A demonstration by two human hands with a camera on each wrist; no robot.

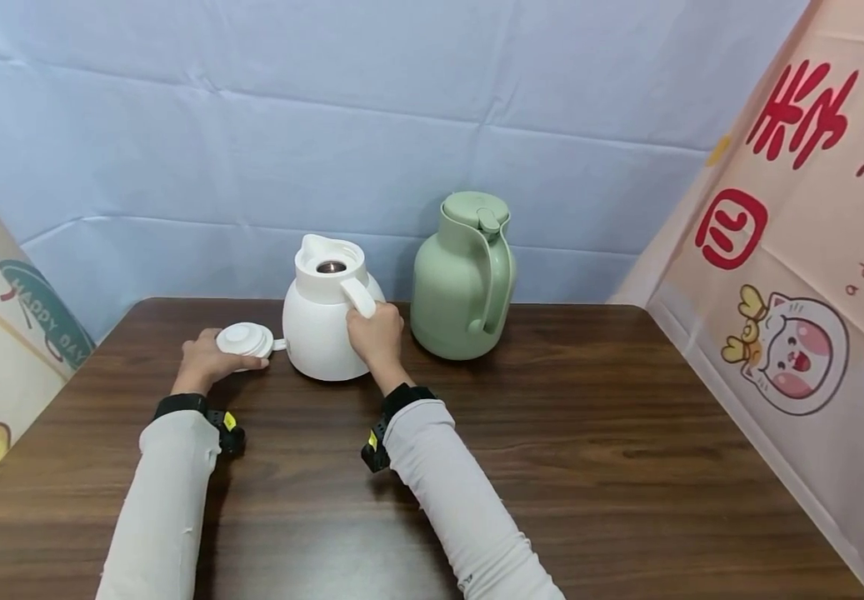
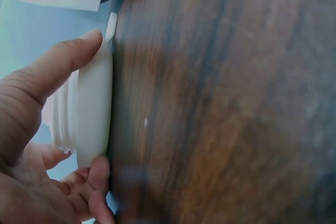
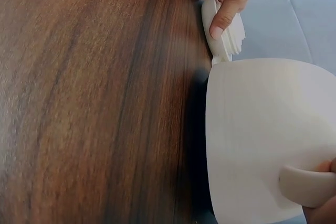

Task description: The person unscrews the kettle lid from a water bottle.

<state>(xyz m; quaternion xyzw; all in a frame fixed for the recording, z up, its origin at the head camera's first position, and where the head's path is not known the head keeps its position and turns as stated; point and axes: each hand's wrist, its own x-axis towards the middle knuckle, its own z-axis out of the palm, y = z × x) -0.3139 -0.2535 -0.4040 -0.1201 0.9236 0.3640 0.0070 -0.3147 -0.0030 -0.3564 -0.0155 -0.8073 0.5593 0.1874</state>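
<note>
A white thermos jug [image 1: 319,333] stands upright on the table, its top uncovered and a metal-lined mouth [image 1: 331,267] showing. My right hand [image 1: 377,340] grips the jug's handle [image 1: 358,297]; in the right wrist view only part of that hand shows at the edge. Left of the jug, my left hand [image 1: 209,360] holds the white lid [image 2: 94,108] by its rim, thumb on one side and fingers on the other. The lid lies upside down at the tabletop, threaded part up, with its tab [image 1: 279,344] pointing toward the jug.
A green thermos jug [image 1: 442,287] with its lid on stands right of the white one, near the table's back edge. Behind the brown wooden table [image 1: 611,450] hangs a pale blue cloth [image 1: 372,108]. A printed cloth [image 1: 799,275] borders the right side.
</note>
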